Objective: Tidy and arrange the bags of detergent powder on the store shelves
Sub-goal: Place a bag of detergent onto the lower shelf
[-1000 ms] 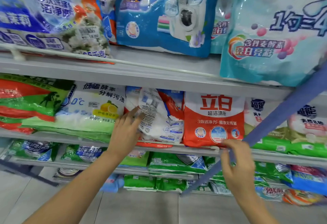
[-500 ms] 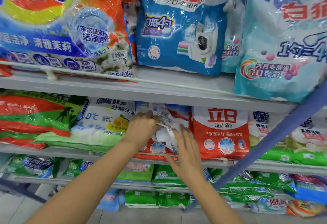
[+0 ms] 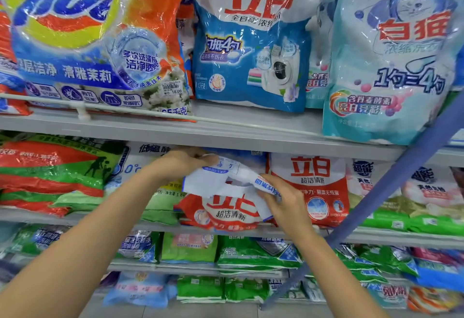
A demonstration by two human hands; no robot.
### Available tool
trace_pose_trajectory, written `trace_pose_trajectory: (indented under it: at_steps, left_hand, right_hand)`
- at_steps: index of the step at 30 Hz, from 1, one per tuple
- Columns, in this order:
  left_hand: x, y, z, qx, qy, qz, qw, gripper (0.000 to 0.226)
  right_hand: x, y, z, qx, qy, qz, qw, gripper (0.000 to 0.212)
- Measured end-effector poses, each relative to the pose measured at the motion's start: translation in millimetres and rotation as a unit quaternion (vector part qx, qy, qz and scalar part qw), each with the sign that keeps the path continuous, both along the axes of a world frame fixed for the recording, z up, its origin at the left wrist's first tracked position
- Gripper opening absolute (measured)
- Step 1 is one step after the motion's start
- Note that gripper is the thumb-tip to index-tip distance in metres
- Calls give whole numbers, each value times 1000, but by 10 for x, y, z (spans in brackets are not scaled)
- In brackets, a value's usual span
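Observation:
A red and white detergent bag [image 3: 226, 207] sits tilted on the middle shelf [image 3: 251, 228], its white top folded over and crumpled. My left hand [image 3: 180, 164] grips the bag's upper left corner under the shelf above. My right hand [image 3: 281, 199] pinches the folded right edge of the same bag. An upright red and white bag [image 3: 313, 187] stands just to the right. A white and green bag [image 3: 140, 167] lies to the left, partly hidden by my left arm.
Large bags stand on the upper shelf [image 3: 226, 134]: an orange Tide bag [image 3: 95, 36], a blue and white bag [image 3: 251, 41], a pale blue cat bag [image 3: 391, 61]. A blue diagonal bar [image 3: 391, 184] crosses at right. Green bags [image 3: 251, 252] fill lower shelves.
My right hand moved from the shelf edge up onto the crumpled bag. My left hand closed on its top corner. The view tilted upward and the bag's red front now shows.

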State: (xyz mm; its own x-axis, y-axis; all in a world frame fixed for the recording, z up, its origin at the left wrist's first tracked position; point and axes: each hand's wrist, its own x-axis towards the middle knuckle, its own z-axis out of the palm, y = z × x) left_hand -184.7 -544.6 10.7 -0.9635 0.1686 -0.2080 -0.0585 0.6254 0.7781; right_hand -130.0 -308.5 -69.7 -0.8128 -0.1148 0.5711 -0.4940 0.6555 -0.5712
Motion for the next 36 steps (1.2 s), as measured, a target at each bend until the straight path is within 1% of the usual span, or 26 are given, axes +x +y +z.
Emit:
trace_pose_trajectory:
  at_steps: [1,2,3,4,6,8,9,10,12,13,14,15,16,17,19,20,21,22,23,24,27,29,31,34,36]
  left_hand:
    - [-11,-25,-48,72,-15,33,997,18]
    - [-18,-42,-90,148,-31,73,986,11]
    - [-12,-53,-117,223,-50,111,967,10]
    - [0,-70,-156,287,-63,127,947,14]
    - [71,-40,-217,365,-78,93,923,29]
    - [202,-13,-312,401,-92,71,908,51]
    - [275,-16,-373,407,-114,54,905,57]
    - [336,-27,-463,406,-146,21,902,70]
    - [422,-57,-675,369,-208,-48,904,92]
    - [462,-63,-769,336,-225,-58,913,100]
    - [481,-59,-876,311,-231,-45,921,104]
    - [502,-27,-946,291,-224,-21,930,102]
    - [519,2,-1019,278,-208,0,938,94]
    - [543,49,-1056,261,-187,13,947,79]
    - [575,134,-1108,212,-142,36,966,36]
    - [589,156,-1146,213,-121,45,968,22]
    - [591,167,-1163,225,-103,56,967,15]
    - [600,167,-1150,235,-90,68,965,10]
    - [610,160,-1114,240,-85,76,964,6]
    - [609,151,-1091,247,-90,72,962,5]
    - [596,168,-1028,262,-117,55,956,21]
    - [592,192,-995,296,-132,77,943,25]
    - [596,229,-983,328,-149,95,928,27]
    - [601,276,-955,378,-160,114,905,28]
    - [594,278,-931,400,-162,128,893,28]
  right_hand:
    - [-15,19,69,-8,-13,14,1000,36]
    - [-17,24,143,-18,-35,26,999,30]
    - [-22,23,197,-35,-63,39,997,19]
    - [-21,18,255,-54,-91,51,993,10]
    - [-21,15,342,-116,-147,59,981,17]
    - [-47,4,407,-177,-182,45,966,27]
    - [-82,-1,415,-186,-192,31,963,31]
    - [-111,-4,427,-180,-203,17,962,35]
    - [-142,-2,456,-152,-240,-3,959,40]
    - [-150,13,468,-142,-266,2,954,42]
    - [-153,41,482,-146,-302,21,942,42]
    - [-161,54,515,-169,-347,46,921,41]
    - [-155,50,556,-190,-391,66,898,38]
    - [-160,47,574,-186,-416,64,888,36]
    - [-174,55,577,-83,-402,20,911,38]
    - [-163,60,570,-56,-392,9,918,39]
    - [-137,53,579,-53,-394,27,917,39]
    - [-104,53,601,-69,-414,67,905,37]
    - [-92,57,628,-102,-436,87,890,36]
    - [-104,85,629,-128,-445,75,883,36]
    - [-209,168,611,-116,-414,15,903,50]
    - [-238,195,604,-140,-419,9,897,49]
    - [-236,229,619,-152,-416,11,897,41]
    - [-241,268,606,-178,-387,19,905,19]
    - [-221,297,555,-187,-362,31,913,10]
